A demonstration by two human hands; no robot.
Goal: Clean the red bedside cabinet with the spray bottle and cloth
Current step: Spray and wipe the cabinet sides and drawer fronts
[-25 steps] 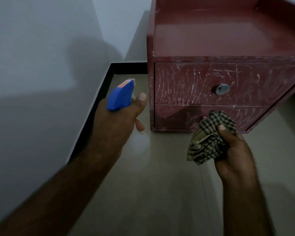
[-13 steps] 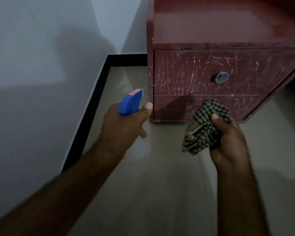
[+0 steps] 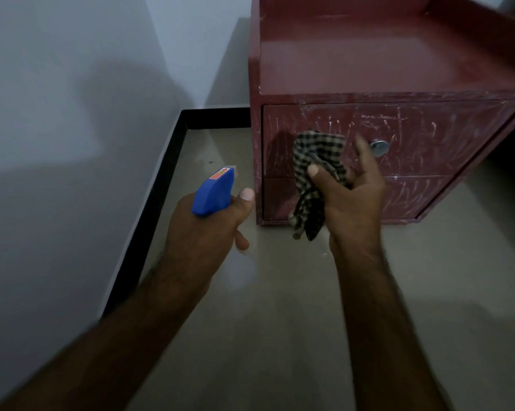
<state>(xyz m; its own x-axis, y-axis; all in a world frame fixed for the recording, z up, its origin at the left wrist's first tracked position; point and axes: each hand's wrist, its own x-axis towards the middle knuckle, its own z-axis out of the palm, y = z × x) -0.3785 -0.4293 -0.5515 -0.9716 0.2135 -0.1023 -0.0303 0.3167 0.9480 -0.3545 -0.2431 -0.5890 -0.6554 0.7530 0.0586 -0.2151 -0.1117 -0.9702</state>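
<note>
My left hand (image 3: 208, 232) is gripping the spray bottle (image 3: 213, 194); my right hand (image 3: 354, 200) is clutching the cloth (image 3: 315, 161), maybe touching the cabinet (image 3: 398, 69).

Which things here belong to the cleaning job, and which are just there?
Job: red cabinet, spray bottle held in the left hand, checked cloth gripped in the right hand.
Not the job: floor, black skirting, wall.

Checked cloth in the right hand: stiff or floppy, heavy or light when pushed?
Likely floppy: the checked cloth droops in folds below the right hand. Probably light: a thumb pinch holds it. May bunch rather than slide flat on the drawer front.
</note>
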